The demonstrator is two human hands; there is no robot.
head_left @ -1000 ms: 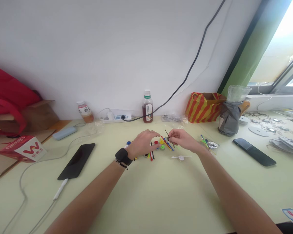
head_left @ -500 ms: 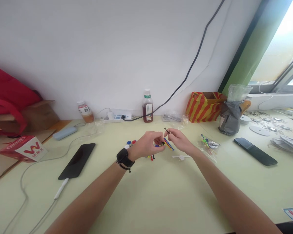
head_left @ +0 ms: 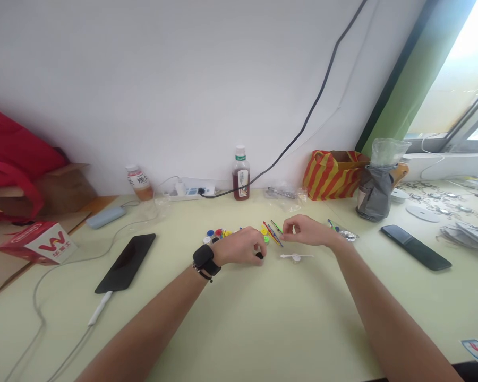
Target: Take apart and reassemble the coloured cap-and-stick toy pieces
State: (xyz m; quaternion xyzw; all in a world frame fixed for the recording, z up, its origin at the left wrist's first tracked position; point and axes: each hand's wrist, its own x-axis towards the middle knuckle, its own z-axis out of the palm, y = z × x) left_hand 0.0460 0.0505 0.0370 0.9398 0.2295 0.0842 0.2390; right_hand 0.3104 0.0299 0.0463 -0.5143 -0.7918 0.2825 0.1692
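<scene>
My left hand (head_left: pixel 241 246) is low over the table with its fingers closed on a small black round piece (head_left: pixel 259 255). My right hand (head_left: pixel 307 229) is curled in a pinch, thumb and forefinger making a ring. Its fingertips meet the lower end of a thin black arrow (head_left: pixel 274 224), which lies along a green one. Beside this are a red arrow (head_left: pixel 265 225) and blue and yellow ones, side by side. A white arrow with a round hub (head_left: pixel 297 257) lies below my right hand. Small coloured round pieces (head_left: pixel 211 233) are partly hidden behind my left hand.
A dark bottle (head_left: pixel 241 178) and a power strip (head_left: pixel 189 188) stand along the wall. Phones lie at left (head_left: pixel 126 262) and right (head_left: pixel 416 246). A striped bag (head_left: pixel 329 175), a grey bag (head_left: pixel 373 193) and a small plastic packet (head_left: pixel 347 234) are at the right.
My hands have moved apart. The left came down toward the table with the black piece; the right lowered the black arrow beside the other arrows, uncovering them.
</scene>
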